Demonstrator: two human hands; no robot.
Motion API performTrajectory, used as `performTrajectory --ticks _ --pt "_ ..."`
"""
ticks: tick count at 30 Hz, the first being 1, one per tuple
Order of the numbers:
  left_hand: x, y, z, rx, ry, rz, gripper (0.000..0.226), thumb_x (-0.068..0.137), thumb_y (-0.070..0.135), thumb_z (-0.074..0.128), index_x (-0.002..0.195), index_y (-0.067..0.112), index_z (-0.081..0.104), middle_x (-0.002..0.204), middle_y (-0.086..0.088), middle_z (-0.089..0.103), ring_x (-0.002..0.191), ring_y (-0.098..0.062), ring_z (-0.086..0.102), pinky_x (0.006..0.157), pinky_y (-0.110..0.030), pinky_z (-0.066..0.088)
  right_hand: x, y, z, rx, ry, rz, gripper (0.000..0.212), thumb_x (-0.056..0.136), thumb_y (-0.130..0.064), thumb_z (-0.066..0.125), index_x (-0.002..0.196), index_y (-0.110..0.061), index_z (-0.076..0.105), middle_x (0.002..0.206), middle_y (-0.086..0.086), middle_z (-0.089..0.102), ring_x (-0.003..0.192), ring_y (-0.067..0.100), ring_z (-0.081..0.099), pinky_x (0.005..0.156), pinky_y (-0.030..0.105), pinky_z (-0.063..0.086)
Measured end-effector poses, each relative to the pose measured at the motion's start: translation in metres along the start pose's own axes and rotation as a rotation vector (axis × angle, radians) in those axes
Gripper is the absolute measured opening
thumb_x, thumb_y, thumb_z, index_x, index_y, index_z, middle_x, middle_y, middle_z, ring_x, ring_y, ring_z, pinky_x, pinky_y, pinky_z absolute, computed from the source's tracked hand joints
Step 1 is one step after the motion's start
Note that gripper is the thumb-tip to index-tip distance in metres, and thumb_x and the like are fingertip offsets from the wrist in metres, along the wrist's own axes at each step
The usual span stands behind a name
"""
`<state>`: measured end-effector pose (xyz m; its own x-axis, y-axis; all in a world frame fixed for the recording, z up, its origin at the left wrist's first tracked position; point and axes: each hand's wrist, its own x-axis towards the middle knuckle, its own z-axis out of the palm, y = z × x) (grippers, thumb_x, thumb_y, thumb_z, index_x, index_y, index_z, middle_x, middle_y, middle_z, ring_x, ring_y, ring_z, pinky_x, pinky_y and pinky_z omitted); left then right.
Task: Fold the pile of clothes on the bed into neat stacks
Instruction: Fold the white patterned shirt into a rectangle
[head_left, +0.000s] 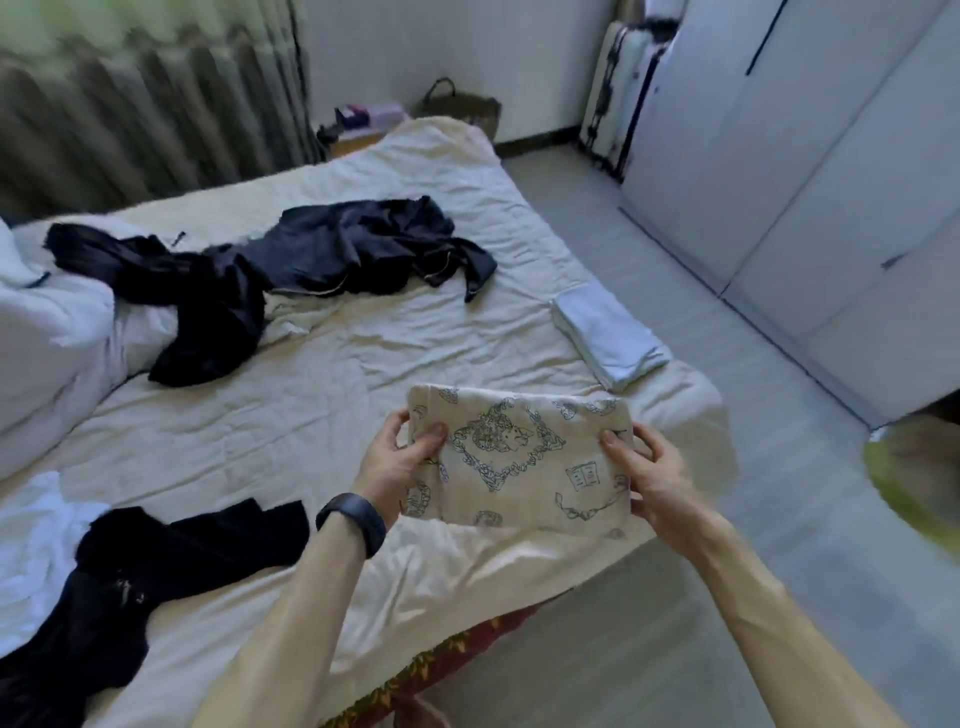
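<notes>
A folded cream cloth with dark green printed drawings (524, 457) is held above the near right part of the bed (322, 374). My left hand (400, 457) grips its left edge, thumb on top. My right hand (649, 478) grips its right edge the same way. A folded pale blue garment (608, 335) lies at the bed's right edge. A heap of dark navy clothes (291, 270) sprawls across the far middle of the bed. Another black garment (140, 571) lies crumpled at the near left, beside white fabric (31, 540).
White bedding (47, 332) is bunched at the left. A white wardrobe (810, 171) stands to the right across a strip of grey floor (691, 519). A basket (462, 106) and a suitcase (618, 98) stand by the far wall.
</notes>
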<state>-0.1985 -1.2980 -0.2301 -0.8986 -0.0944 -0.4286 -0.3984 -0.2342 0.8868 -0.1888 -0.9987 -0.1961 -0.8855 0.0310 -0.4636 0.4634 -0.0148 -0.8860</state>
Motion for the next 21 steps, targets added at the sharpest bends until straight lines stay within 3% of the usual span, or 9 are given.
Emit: performTrajectory --ticks 5,8,11,16,21 --pt "-0.048 0.095 0.107 0.047 -0.141 0.169 0.040 0.075 0.031 0.086 0.107 0.022 0.063 0.102 -0.017 0.075 0.085 -0.033 0.073 0.077 -0.055 0.060 -0.061 -0.082 -0.085 0.089 0.101 -0.266 0.034 0.090 -0.039 0.072 0.122 -0.031 0.065 0.107 -0.001 0.078 0.094 0.022 0.076 0.070 0.044 0.062" --pt "-0.072 0.134 0.168 0.038 -0.184 0.262 0.044 0.064 0.042 0.088 0.101 0.027 0.069 0.103 -0.016 0.075 0.088 -0.033 0.072 0.080 -0.054 0.059 -0.092 -0.118 -0.131 0.112 0.145 -0.388 0.040 0.086 -0.047 0.071 0.121 -0.029 0.065 0.105 -0.001 0.078 0.094 0.021 0.076 0.072 0.043 0.063" --pt "-0.089 0.165 0.221 0.016 -0.232 0.340 0.039 0.064 0.041 0.090 0.097 0.026 0.074 0.106 -0.015 0.075 0.094 -0.034 0.071 0.084 -0.053 0.058 -0.111 -0.150 -0.173 0.141 0.209 -0.463 0.034 0.088 -0.044 0.069 0.118 -0.028 0.066 0.101 -0.002 0.078 0.091 0.020 0.076 0.068 0.040 0.062" --pt "-0.091 0.207 0.294 0.050 -0.290 0.393 0.057 0.068 0.042 0.087 0.118 0.023 0.065 0.106 -0.014 0.075 0.093 -0.034 0.073 0.083 -0.053 0.058 -0.118 -0.199 -0.235 0.144 0.280 -0.540 0.025 0.094 -0.036 0.069 0.115 -0.023 0.069 0.101 0.002 0.078 0.090 0.024 0.076 0.075 0.049 0.063" --pt "-0.065 0.241 0.366 0.062 -0.397 0.459 0.046 0.065 0.042 0.091 0.104 0.029 0.071 0.108 -0.018 0.074 0.096 -0.039 0.072 0.083 -0.055 0.058 -0.101 -0.242 -0.294 0.156 0.311 -0.609 0.025 0.096 -0.033 0.068 0.118 -0.022 0.067 0.099 0.004 0.078 0.089 0.026 0.076 0.068 0.041 0.062"
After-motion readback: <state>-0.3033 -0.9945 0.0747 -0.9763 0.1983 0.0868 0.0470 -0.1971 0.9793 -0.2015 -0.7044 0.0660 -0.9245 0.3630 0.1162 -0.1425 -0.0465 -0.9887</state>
